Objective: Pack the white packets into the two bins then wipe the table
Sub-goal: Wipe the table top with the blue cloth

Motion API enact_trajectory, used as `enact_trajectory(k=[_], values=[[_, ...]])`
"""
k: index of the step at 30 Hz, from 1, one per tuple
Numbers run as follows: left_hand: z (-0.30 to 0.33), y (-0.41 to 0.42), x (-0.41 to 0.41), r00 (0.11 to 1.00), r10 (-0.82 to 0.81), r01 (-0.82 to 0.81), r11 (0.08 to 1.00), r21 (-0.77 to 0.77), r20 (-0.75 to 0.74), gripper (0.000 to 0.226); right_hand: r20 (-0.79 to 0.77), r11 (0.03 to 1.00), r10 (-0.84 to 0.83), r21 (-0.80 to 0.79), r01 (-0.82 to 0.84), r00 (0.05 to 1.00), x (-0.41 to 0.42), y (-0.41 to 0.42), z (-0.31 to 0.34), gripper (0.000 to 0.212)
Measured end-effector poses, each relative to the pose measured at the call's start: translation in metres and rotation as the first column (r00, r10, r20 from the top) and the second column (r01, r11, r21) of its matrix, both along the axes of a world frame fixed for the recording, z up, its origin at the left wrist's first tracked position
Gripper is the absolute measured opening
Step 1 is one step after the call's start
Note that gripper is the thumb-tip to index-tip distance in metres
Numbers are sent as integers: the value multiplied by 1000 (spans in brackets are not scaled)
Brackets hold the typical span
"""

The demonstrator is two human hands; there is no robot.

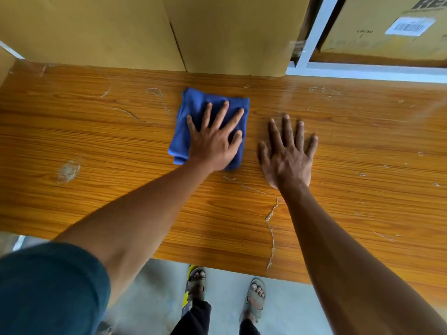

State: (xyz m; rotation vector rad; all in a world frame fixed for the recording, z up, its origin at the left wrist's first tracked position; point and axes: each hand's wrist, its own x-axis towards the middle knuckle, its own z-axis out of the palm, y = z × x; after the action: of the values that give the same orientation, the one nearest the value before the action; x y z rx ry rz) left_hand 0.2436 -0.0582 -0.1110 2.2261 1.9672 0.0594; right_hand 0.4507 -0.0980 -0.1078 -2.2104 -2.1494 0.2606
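Note:
A folded blue cloth (186, 122) lies on the wooden table (96, 141), a little left of its middle. My left hand (215, 139) presses flat on the cloth with straight, spread fingers. My right hand (287, 153) rests flat on the bare tabletop just to the right of the cloth, fingers spread, holding nothing. No white packets or bins are in view.
Large cardboard boxes (227, 32) stand against the table's far edge. Behind at the right, a grey metal shelf frame (312, 42) holds a labelled carton (387, 25). The tabletop has scratches and a crack (272, 228) near the front edge. My sandalled feet (255, 298) stand on the grey floor below.

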Motion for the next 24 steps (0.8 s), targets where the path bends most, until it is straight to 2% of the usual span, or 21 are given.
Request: enact_trajectory(k=[4, 11, 16, 19, 21, 24], values=[[-2, 10, 1, 1000, 8, -8, 1000, 4, -20, 63, -6, 1000, 8, 1, -8, 1000, 1, 1, 0, 70], [0, -98, 4, 999, 21, -21, 1000, 7, -29, 61, -9, 1000, 2, 7, -2, 1000, 1, -1, 0, 69], [0, -15, 2, 1000, 12, -12, 1000, 24, -21, 62, -14, 1000, 3, 11, -2, 1000, 1, 0, -3, 69], [4, 38, 4, 1000, 22, -22, 1000, -19, -2, 61, -5, 1000, -2, 19, 2, 1000, 2, 1, -3, 70], [3, 45, 5, 1000, 26, -26, 999, -24, -16, 61, -5, 1000, 0, 13, 0, 1000, 3, 2, -3, 70], [-2, 6, 2, 1000, 16, -16, 1000, 17, -18, 63, -4, 1000, 2, 8, -2, 1000, 2, -1, -2, 70]])
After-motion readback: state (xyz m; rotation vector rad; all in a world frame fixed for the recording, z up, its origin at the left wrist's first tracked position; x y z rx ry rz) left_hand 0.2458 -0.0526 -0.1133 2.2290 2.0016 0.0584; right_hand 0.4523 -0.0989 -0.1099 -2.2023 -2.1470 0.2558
